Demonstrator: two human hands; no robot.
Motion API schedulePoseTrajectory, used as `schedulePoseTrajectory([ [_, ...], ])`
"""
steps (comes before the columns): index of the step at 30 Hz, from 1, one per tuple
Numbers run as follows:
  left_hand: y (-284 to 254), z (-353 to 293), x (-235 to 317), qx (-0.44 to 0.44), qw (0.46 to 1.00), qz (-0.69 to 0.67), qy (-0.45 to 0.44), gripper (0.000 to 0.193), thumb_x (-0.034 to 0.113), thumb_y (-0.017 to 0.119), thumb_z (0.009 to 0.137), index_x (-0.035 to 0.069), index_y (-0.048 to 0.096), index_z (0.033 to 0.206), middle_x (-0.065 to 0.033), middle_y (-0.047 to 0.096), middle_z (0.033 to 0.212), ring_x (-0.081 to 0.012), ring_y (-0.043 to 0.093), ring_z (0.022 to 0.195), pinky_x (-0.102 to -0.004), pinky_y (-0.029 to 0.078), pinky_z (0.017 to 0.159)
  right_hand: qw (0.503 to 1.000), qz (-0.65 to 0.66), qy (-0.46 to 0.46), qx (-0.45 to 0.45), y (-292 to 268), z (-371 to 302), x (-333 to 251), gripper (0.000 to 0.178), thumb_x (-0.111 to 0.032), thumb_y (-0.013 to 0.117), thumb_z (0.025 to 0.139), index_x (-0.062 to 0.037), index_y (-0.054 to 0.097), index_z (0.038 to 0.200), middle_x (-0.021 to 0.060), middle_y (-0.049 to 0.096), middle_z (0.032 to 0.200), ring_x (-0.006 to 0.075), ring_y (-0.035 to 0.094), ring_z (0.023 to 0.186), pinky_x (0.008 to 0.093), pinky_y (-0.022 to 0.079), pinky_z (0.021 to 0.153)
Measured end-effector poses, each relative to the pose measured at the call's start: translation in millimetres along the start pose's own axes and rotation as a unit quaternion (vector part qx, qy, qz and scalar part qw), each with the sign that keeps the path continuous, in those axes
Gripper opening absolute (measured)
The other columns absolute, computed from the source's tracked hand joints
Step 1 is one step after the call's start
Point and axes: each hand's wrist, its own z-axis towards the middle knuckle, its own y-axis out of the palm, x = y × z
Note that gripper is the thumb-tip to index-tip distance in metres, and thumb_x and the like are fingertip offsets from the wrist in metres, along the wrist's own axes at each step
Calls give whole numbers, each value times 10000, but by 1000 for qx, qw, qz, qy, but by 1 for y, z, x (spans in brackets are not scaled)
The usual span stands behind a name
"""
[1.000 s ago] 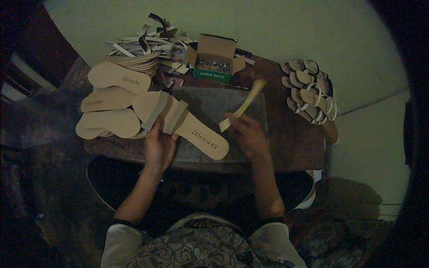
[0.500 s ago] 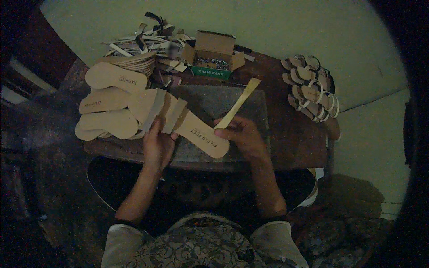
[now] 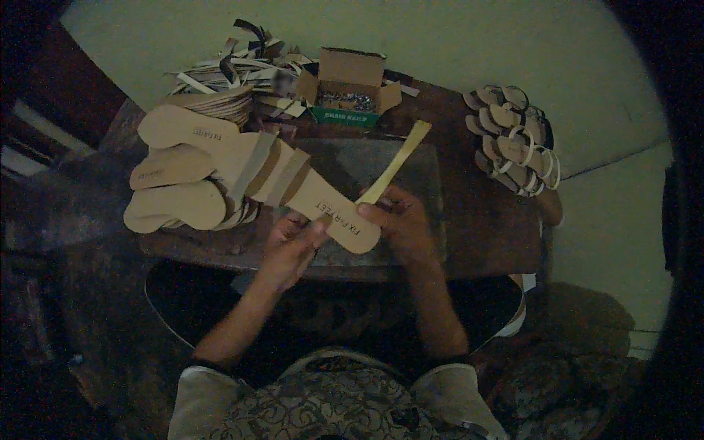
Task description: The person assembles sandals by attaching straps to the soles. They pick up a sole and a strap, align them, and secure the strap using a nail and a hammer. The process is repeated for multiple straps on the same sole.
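A tan sandal sole (image 3: 339,215) with two grey straps (image 3: 287,176) across its front part is held up at a slant over the grey slab (image 3: 352,158). My left hand (image 3: 292,246) is closed on the sole's near edge, its thumb on top by the printed heel. My right hand (image 3: 403,224) grips the heel's far edge between thumb and fingers. From that same pinch a pale yellow strip (image 3: 397,163) sticks up and away to the right. The right fingers under the sole are hidden.
Stacked tan insoles (image 3: 176,203) lie left of the slab. Behind them is a heap of strap offcuts (image 3: 242,73). A small open carton (image 3: 348,117) of nails stands at the back. Strapped sandals (image 3: 506,150) are bunched at the table's right edge, near the wall.
My left hand has shifted right and nearer, from the straps to the sole's edge by the heel. The right hand keeps its grip and has barely moved.
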Motion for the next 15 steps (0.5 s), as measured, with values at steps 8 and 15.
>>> schedulePoseTrajectory([
  [8, 6, 1, 1, 76, 979, 191, 1, 209, 131, 612, 807, -17, 582, 952, -82, 619, 920, -144, 580, 845, -284, 455, 776, 999, -45, -5, -24, 16, -1, 6, 204, -110, 632, 757, -14, 602, 934, 62, 627, 878, 140, 574, 828, 288, 450, 761],
  [15, 8, 1, 9, 84, 966, 246, -17, 207, 141, 609, 810, -19, 589, 939, -84, 629, 900, -134, 586, 821, -276, 461, 750, 994, -88, -32, -54, 8, 5, 10, 205, -147, 617, 781, -5, 614, 930, 65, 631, 887, 158, 583, 818, 304, 455, 765],
])
